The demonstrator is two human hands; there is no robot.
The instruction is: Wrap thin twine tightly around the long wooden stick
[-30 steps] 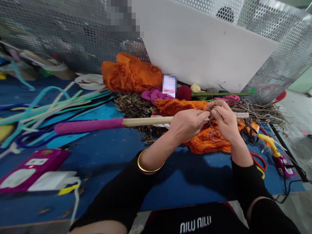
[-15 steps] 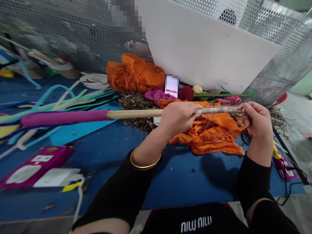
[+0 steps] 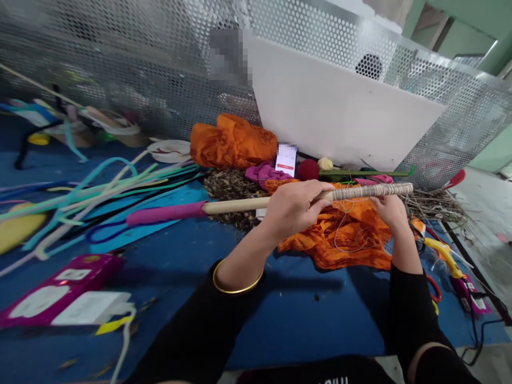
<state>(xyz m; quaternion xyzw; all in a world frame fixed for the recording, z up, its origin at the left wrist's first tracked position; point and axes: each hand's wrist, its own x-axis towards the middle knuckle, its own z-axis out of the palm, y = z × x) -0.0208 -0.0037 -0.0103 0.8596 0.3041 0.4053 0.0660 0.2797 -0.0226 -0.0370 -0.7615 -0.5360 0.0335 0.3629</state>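
Observation:
My left hand (image 3: 294,207) is closed around a wooden stick (image 3: 240,204) held level above the blue table. The stick has a magenta wrap (image 3: 166,213) toward its left end and a twine-wound stretch (image 3: 374,191) at its right end. My right hand (image 3: 390,211) sits just under the twine-wound end, fingers curled against it. Loose twine (image 3: 352,234) hangs from the stick over a crumpled orange cloth (image 3: 344,237) below both hands.
A second orange cloth (image 3: 232,141), magenta cloth (image 3: 264,172), a dark red ball (image 3: 307,169) and dried twigs (image 3: 434,200) lie behind. Colored foam strips (image 3: 100,184) spread left. A magenta power strip (image 3: 52,288) lies near left, a yellow glue gun (image 3: 442,250) right. A perforated metal screen (image 3: 120,69) backs the table.
My right hand first worked next to the left, then slid out to the stick's right end and now sits beneath it. The stick has shifted right and the view tilted up.

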